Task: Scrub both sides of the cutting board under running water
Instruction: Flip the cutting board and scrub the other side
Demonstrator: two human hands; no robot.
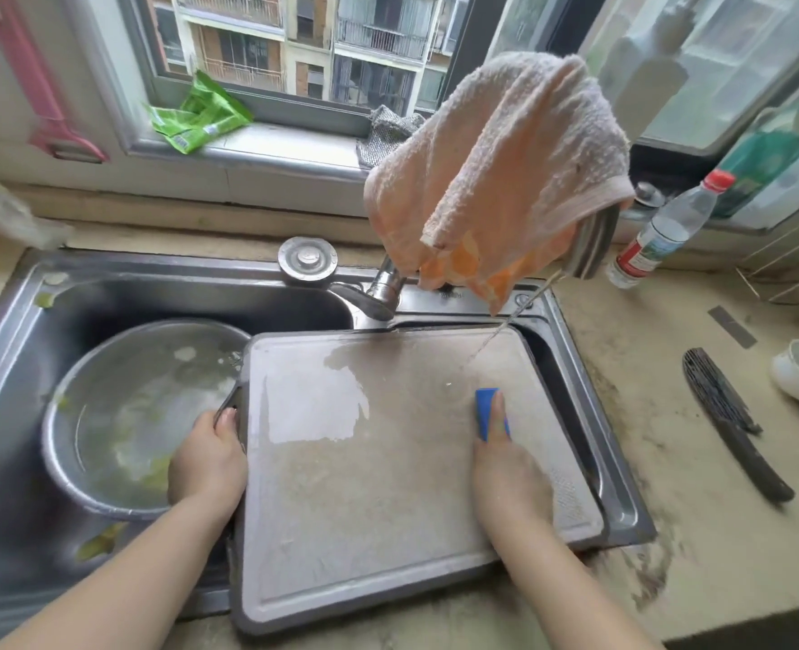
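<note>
Beside the window, a steel sink [575,349] holds the cutting board [388,485].

Single head-worn view, close, angled down over the sink [622,499].

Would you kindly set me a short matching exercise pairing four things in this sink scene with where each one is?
Things:
1. blue scrubbing sponge
2. peach terry towel
3. round steel basin
4. dark-handled knife

Places:
A. in the left sink bowl
B. on the counter, right of the sink
C. under the right hand, on the grey cutting board
D. draped over the tap

Pairs: 1-C, 2-D, 3-A, 4-B
</note>
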